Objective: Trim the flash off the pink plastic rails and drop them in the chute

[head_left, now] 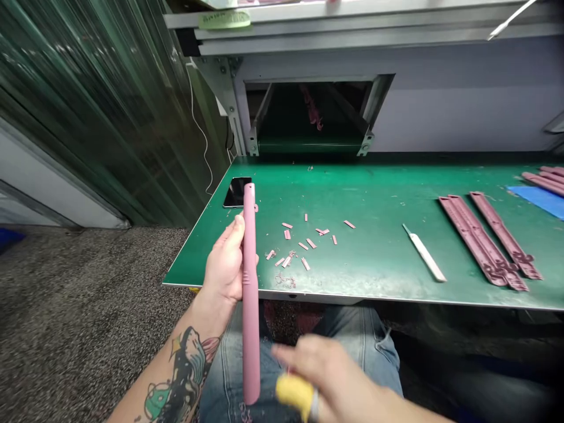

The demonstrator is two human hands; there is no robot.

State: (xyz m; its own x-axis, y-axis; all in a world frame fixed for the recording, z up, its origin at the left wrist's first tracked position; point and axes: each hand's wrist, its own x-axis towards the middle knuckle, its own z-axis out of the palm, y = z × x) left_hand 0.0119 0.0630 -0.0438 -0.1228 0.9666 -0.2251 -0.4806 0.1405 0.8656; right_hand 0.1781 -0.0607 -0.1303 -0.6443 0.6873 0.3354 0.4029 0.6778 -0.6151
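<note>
My left hand (227, 258) is wrapped round a long, slim pink plastic part (250, 317), held nearly upright in the picture with its smooth rounded side up. A small hole shows at its top end, and a little tab sticks out on its right edge. The lower half hangs past the table edge, over my lap. My right hand (335, 376), smeared by motion, is to the right of the part's lower end and apart from it. Something yellow (296, 392) covers what looks like its thumb. Whether its fingers hold anything cannot be made out.
Small pink plastic scraps (311, 243) and curled shavings lie on the green table (379, 194). A white-handled knife (425, 254) lies farther right, beside several pink parts (484, 241). A phone (234, 192) lies at the left edge. Behind is a conveyor opening (311, 144).
</note>
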